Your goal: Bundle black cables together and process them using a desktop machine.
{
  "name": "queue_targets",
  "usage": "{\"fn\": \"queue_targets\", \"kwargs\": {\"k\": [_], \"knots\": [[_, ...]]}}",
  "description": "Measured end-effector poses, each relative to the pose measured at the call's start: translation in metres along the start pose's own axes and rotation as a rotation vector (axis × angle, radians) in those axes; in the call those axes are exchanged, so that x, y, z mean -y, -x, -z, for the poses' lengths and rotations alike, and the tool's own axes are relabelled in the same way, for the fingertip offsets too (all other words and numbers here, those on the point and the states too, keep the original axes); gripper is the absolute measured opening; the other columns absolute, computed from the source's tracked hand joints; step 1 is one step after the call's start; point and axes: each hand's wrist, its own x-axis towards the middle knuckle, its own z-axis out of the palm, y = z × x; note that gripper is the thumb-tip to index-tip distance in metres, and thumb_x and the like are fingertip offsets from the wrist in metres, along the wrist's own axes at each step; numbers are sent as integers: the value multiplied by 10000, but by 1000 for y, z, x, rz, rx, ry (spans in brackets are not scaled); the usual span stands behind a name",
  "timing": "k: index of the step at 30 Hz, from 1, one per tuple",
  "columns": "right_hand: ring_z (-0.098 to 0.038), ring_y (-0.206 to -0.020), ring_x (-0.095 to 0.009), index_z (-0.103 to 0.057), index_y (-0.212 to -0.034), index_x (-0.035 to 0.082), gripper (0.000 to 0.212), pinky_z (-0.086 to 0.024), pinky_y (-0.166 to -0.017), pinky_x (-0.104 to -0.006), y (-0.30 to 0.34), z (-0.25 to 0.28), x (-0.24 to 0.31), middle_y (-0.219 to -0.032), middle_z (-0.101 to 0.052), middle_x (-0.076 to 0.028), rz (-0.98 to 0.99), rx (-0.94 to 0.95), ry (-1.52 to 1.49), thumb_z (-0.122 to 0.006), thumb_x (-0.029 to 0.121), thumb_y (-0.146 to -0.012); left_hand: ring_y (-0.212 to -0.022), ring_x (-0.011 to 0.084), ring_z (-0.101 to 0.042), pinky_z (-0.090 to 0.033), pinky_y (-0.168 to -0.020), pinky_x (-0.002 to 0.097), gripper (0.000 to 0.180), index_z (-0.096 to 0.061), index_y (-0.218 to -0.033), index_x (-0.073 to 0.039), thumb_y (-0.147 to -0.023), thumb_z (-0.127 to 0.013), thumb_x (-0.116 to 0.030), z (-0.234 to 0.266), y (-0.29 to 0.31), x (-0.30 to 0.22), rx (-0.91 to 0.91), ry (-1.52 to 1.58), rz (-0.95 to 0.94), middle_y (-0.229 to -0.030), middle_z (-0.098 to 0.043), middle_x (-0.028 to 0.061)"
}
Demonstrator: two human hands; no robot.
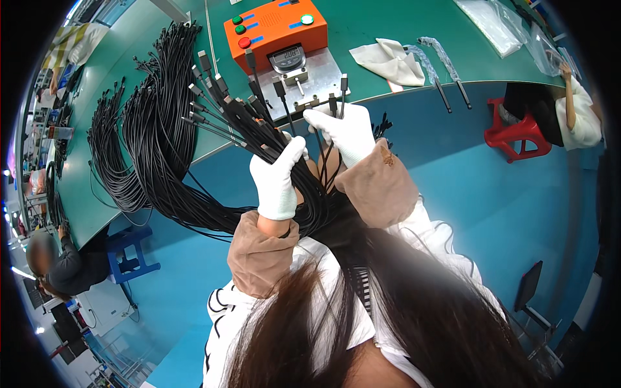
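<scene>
Both my hands wear white gloves. My left hand (277, 184) is closed around a thick bundle of black cables (251, 126), whose connector ends fan out up and to the left. Beside it, my right hand (347, 134) pinches a few black cables, with connectors (344, 83) standing up past its fingers; how many it holds is partly hidden. Just beyond the hands, at the table's near edge, is a metal plate (326, 68) carrying a small digital gauge (288, 59). The cables' lower lengths hang over my lap.
Behind the gauge sits an orange control box (275, 29) with buttons. Large heaps of black cables (158, 123) lie on the green table (362, 22) at left. A pale cloth (388, 61) and two wrapped rods (446, 61) lie right. Other people sit near a red stool (521, 132) and a blue stool (132, 252).
</scene>
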Motion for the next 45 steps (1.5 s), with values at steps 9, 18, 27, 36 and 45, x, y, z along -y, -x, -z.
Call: {"fn": "queue_targets", "kwargs": {"k": [9,18,27,36,45], "knots": [[-467,-493,-30,-705,-787,43,144,-356,-452,-203,-5,2,-2,-636,-629,7,12,27,-32,-754,178,-778,-656,129,-582,-456,-616,252,237,-585,-947,-12,-769,-741,-23,-3,4,-1,-37,161,-14,-756,-595,36],[-471,-494,-31,-706,-785,48,151,-358,-452,-203,-8,-1,-6,-633,-633,6,19,58,-17,-755,191,-782,-701,154,-615,-495,-670,262,219,-584,-1002,1,-822,-697,-49,6,2,4,-24,93,-12,-788,-636,66],[-460,-489,-39,-677,-900,30,158,-350,-448,-199,-5,14,-11,-679,-611,3,-94,185,8,-702,166,-823,-704,143,-604,-487,-676,257,210,-581,-988,-8,-820,-701,-48,0,7,-1,17,126,15,-787,-625,56],[-584,-604,-60,-666,-1049,4,248,-420,-502,-191,27,-14,26,-814,-674,-37,-76,101,-283,-697,161,-859,-741,136,-589,-464,-709,265,202,-580,-980,-10,-820,-693,-60,-5,21,-6,103,-36,28,-807,-614,48],[-434,-471,-33,-699,-829,20,175,-328,-441,-209,19,13,1,-646,-636,-17,-61,20,18,-709,194,-821,-805,171,-608,-500,-762,296,267,-543,-1052,-6,-830,-681,-59,13,10,0,144,226,77,-874,-609,67]]}}
